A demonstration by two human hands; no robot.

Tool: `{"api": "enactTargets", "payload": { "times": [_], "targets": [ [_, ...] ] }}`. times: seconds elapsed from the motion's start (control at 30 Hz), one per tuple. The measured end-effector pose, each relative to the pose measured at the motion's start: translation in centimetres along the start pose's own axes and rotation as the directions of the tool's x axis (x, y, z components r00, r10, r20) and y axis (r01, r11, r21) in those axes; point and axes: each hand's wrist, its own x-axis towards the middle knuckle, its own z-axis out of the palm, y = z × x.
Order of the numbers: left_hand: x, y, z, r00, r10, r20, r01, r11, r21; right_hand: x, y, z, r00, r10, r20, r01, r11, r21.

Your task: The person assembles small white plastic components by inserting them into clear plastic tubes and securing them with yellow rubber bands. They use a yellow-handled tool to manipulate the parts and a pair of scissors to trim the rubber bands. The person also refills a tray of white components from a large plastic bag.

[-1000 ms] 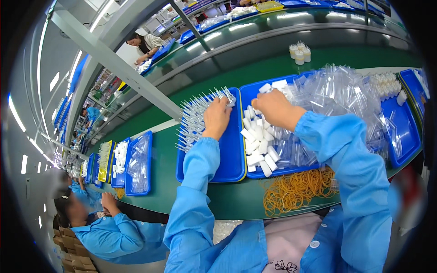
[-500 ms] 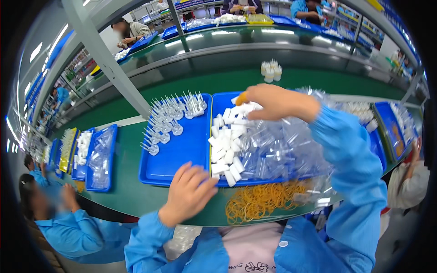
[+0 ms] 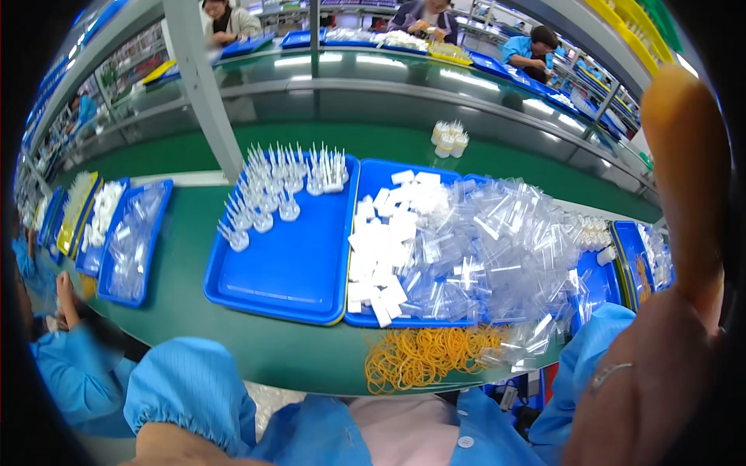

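My right hand (image 3: 668, 311) is raised very close to the camera at the right edge, one finger pointing up with an orange tip; whether it holds anything is hidden. Of my left hand (image 3: 183, 452) only a strip of skin shows at the bottom edge below the blue sleeve. In front of me a blue tray (image 3: 287, 272) carries several clear plastic pieces (image 3: 276, 190) standing upright at its far end. Beside it a second blue tray (image 3: 373, 180) holds small white pieces (image 3: 381, 248) and a heap of clear plastic bags (image 3: 497, 248). Yellow rubber bands (image 3: 427, 357) lie on the green table's near edge.
A co-worker in a blue coat (image 3: 62, 365) sits at my left beside more blue trays (image 3: 132, 241). A grey post (image 3: 202, 85) rises behind the tray. Small white bottles (image 3: 449, 140) stand on the green belt. Other people work at benches in the back.
My right hand left the bag heap and rose up close to the camera. My left hand dropped from the table edge to the bottom of the picture. The view tilted toward the left.
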Motion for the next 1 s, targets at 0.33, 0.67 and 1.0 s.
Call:
{"api": "enactTargets", "payload": {
  "times": [0.33,0.67,1.0],
  "targets": [
    [1.7,1.7,2.4,0.997,0.059,0.05,-0.053,0.992,-0.111,-3.2,-1.7,-0.8,1.0,0.006,-0.017,-0.009,0.977,-0.211],
    [-9.7,4.2,4.3,0.969,0.172,-0.179,-0.135,0.971,0.199,-5.1,0.3,0.1,0.989,0.026,0.148,0.074,0.773,-0.63],
    [-27.3,2.0,11.8,-0.039,0.272,-0.962,0.033,0.962,0.271,-3.8,5.8,3.5,0.827,0.089,0.555,0.398,0.605,-0.69]
  ]
}}
